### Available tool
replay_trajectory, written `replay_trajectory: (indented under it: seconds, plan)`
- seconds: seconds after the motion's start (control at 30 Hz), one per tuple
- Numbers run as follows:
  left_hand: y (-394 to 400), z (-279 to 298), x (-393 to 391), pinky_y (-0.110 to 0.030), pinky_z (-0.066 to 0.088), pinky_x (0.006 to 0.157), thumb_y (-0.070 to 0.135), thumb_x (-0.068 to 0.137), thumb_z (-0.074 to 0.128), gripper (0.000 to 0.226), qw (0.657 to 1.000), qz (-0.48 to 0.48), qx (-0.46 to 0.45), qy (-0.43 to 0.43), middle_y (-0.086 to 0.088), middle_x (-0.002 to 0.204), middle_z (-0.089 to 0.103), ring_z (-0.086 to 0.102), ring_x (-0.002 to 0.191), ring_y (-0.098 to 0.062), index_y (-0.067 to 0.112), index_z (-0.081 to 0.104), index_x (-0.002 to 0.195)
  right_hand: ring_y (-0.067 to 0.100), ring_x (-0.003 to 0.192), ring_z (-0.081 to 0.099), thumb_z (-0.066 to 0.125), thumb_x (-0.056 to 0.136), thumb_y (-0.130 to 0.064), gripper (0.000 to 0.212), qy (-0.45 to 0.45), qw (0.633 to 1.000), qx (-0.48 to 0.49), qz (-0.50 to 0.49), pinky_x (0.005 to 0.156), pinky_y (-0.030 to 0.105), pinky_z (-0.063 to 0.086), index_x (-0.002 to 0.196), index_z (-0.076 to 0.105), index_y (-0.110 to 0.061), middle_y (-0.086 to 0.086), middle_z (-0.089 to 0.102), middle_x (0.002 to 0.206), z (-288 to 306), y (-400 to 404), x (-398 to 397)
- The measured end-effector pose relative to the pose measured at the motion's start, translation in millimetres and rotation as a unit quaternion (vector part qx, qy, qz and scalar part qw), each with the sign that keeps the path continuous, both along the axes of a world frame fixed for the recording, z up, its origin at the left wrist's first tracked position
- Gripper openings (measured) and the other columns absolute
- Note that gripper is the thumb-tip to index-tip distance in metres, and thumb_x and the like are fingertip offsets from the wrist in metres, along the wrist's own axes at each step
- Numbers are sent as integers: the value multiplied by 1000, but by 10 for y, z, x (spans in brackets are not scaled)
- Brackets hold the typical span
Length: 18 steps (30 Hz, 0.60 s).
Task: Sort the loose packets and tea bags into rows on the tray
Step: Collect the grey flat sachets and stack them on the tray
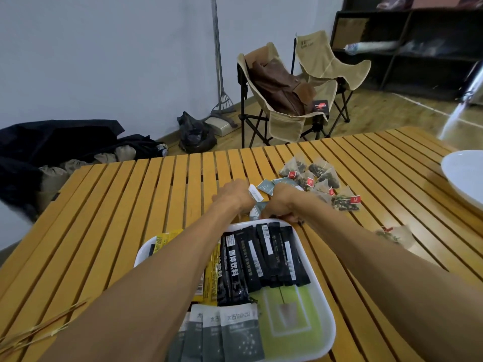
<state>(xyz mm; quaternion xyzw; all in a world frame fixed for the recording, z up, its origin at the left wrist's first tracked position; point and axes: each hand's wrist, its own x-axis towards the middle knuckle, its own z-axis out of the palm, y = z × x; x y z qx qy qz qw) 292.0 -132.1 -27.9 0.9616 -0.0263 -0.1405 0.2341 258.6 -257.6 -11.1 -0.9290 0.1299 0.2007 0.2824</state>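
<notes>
A white tray with a green inner panel lies on the slatted table. It holds a row of black stick packets, yellow packets under my left arm, and grey-teal sachets at the near edge. Just beyond the tray's far rim, my left hand and my right hand are close together, both gripping small grey-teal sachets. More teal sachets lie behind them. Pyramid tea bags with red tags are scattered to the right.
One lone tea bag lies right of my right forearm. A white plate sits at the table's right edge. Thin sticks lie at the near left. Folding chairs stand beyond the yellow table.
</notes>
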Motion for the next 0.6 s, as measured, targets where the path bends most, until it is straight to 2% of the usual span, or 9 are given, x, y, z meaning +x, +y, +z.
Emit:
replay_trajectory:
  seconds: [0.1,0.17,0.23,0.27,0.33,0.43,0.5,0.6]
  plan:
    - [-2,65,37,-44,58,86,19,86,71,18,996,29,-86,8,-11,101,69,67,92,-27,7,68,99,19,63,61,82,77,-13,26,-31,999,10,9,43,25,45,77,57,-10,7,63,77,-28,27,-42]
    - [-9,127,91,-45,57,89,12,82,72,24,984,67,-163,14,-14,106,69,66,97,-28,2,69,104,21,81,68,78,79,-8,18,-47,998,40,-6,65,29,59,90,65,-4,11,70,92,14,-41,-40]
    - [-29,196,151,-40,54,85,9,81,72,27,972,92,-217,9,-13,111,68,63,98,-26,0,66,106,26,98,69,76,80,-5,25,-90,992,76,-51,88,38,60,103,66,-1,15,70,106,95,-208,56]
    - [-58,222,174,-37,52,81,10,82,73,27,969,92,-227,9,-12,110,66,61,96,-25,2,64,107,27,100,67,77,80,-5,27,-115,987,86,-75,91,39,59,105,66,-2,15,69,107,140,-308,112]
    - [-148,231,202,-33,48,74,12,84,75,30,975,75,-210,21,-10,108,64,59,94,-23,5,64,110,28,99,67,77,82,-6,28,-133,983,74,-98,87,39,59,107,64,-1,16,67,106,185,-455,203]
    - [-312,149,197,-31,50,68,13,84,74,25,990,45,-132,27,-9,106,65,61,91,-24,8,63,107,22,81,67,74,87,-11,16,-118,989,-17,-86,66,29,58,88,58,-8,12,66,95,62,-509,243]
    - [-391,60,204,-30,47,61,17,86,72,21,994,36,-106,4,-9,104,65,61,88,-24,10,62,102,22,78,67,74,87,-16,21,-123,988,-59,-76,65,30,58,82,54,-11,10,65,89,-54,-504,273]
    - [-437,-4,204,-28,42,56,24,89,71,19,994,44,-101,-27,-9,103,64,59,85,-23,13,59,100,20,71,65,74,87,-15,23,-134,986,-50,-85,51,27,52,80,52,-12,9,62,83,-110,-498,311]
